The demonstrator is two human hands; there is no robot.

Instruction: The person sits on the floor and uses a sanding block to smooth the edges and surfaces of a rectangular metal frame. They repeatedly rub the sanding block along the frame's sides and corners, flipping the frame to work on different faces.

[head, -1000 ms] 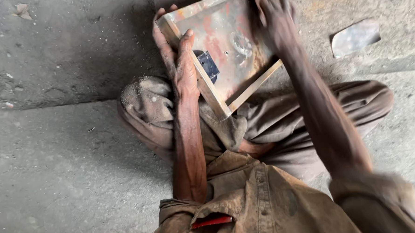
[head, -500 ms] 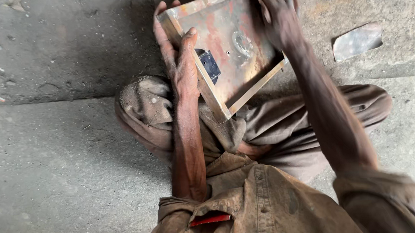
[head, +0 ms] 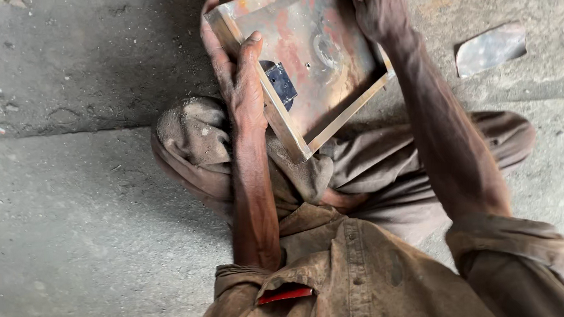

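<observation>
Gripping hands (head: 241,84) around rusty, rimmed metal tray (head: 315,55)

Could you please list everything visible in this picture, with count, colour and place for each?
metal tray: one, rusty orange and grey with raised pale edges, held tilted above the lap.
latch plate: one, dark blue-grey, on the tray's inner face near its left edge.
metal scrap: one, grey, on the floor at upper right.
concrete floor: grey, all around.
red item: one, in the shirt pocket.
left hand: grips the tray's left edge.
right hand: on the tray's top right.
</observation>
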